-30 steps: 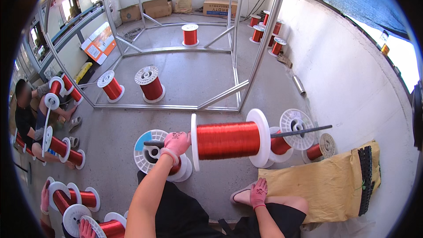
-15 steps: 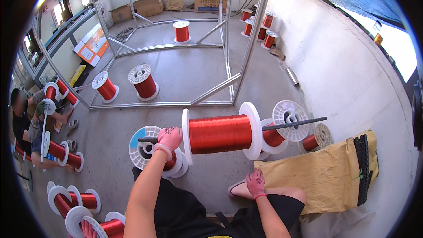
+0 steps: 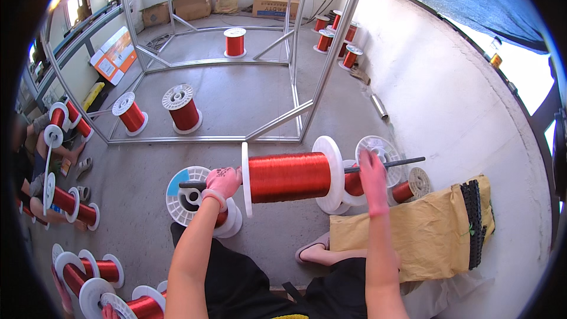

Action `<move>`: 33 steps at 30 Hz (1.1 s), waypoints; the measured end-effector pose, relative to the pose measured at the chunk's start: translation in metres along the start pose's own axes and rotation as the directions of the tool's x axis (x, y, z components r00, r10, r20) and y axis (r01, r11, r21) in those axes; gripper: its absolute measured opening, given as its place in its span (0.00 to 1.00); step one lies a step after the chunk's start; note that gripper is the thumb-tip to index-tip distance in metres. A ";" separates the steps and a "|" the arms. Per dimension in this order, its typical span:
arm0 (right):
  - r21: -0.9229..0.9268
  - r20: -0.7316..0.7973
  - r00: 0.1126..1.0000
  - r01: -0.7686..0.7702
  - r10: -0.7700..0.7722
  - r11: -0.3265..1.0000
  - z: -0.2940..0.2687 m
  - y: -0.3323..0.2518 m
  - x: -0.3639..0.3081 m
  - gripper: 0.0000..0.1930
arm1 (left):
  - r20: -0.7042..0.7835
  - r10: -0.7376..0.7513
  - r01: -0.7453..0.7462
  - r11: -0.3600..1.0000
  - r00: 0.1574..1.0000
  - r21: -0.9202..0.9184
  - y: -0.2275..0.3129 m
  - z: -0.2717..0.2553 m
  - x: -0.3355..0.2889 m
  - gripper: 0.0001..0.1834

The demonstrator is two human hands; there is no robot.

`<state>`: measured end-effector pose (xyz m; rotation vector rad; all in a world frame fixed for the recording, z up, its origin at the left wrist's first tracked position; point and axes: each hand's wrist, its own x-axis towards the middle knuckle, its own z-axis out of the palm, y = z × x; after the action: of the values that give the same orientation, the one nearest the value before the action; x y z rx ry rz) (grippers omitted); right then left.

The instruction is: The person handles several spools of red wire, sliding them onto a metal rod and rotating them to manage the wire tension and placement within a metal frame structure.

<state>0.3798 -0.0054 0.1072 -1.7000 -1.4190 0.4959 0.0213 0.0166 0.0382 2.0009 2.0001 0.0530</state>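
Note:
A large white-flanged spool of red wire [image 3: 289,177] sits across the middle on a black rod [image 3: 407,160]. My left hand [image 3: 223,181], in a pink glove, is closed round the rod just beside the spool's left flange; its fingertips are partly hidden. Over the rod, right of the right flange, is my right hand [image 3: 373,183], also gloved in pink. Motion blurs its fingers, so their grip does not show. Beneath the rod's left end stands an upright spool with a blue patch [image 3: 182,184]. Another white spool flange [image 3: 378,145] shows behind my right hand.
A tan sack [image 3: 407,230] lies at right by the white wall. Ahead stands a metal frame [image 3: 207,139] with red wire spools [image 3: 182,112] inside. At left sits another person [image 3: 38,159] among spools. More spools [image 3: 100,269] and a pink-gloved hand [image 3: 109,312] are at lower left.
My right hand has risen from my knee to the rod right of the spool. My left hand stays beside the left flange. The whole view has shifted slightly.

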 end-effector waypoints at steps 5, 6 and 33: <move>-0.474 0.296 0.926 -0.071 0.235 0.878 0.063 -0.061 0.070 0.37 | 0.023 -0.055 0.054 0.998 0.998 0.037 0.002 -0.001 0.000 0.31; -0.415 0.271 0.934 -0.105 0.233 0.904 0.068 -0.058 0.071 0.35 | 0.003 -0.035 0.035 0.999 0.999 0.031 0.001 0.000 0.001 0.31; -0.357 0.161 0.957 -0.173 0.243 0.918 0.105 0.223 -0.187 0.29 | 0.106 0.031 -0.043 0.993 0.994 0.106 -0.012 0.013 0.017 0.27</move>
<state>0.3829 -0.1437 -0.1693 -2.1462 -1.5426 0.5811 0.0130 0.0304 0.0193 2.0609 1.9387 -0.1517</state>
